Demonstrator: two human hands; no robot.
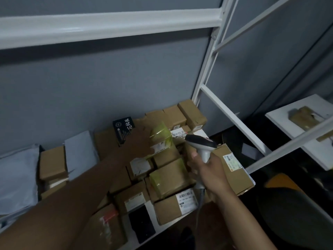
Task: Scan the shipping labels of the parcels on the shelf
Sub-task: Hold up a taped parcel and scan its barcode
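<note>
Dozens of parcels crowd the white shelf point(204, 133), mostly brown cartons packed edge to edge, and I place everything else from the green-taped carton point(161, 135) near the middle of the pile. To its left, against the grey wall, grey poly mailers point(81, 152) lean upright beside more cartons. To its right and nearer the camera lies the broad flat carton point(232, 170), with a white shipping label point(232, 162) on its top face. Nearer the camera than the green-taped carton, a second green-taped carton point(167, 177) rests on the stack, and in front of that a carton carries a barcode label point(187, 199).

The left hand point(139, 141) reaches across the pile to the green-taped carton, palm down against its left side; whether the fingers curl round it or merely press, I cannot tell in this dim light. The right hand point(207, 168) is wrapped round the grip of the handheld scanner point(200, 144), whose head points toward the cartons behind the green-taped one.

By my reading, one parcel is being steadied or turned so its label faces the scanner. The next move calls for a flat, unshaded label square to the scanner head.

Left of the green-taped carton stands a black box point(123, 128) printed with white Chinese characters, too blurred to read reliably. Small white labels point(177, 132) behind it show barcodes only; no text is legible.
</note>
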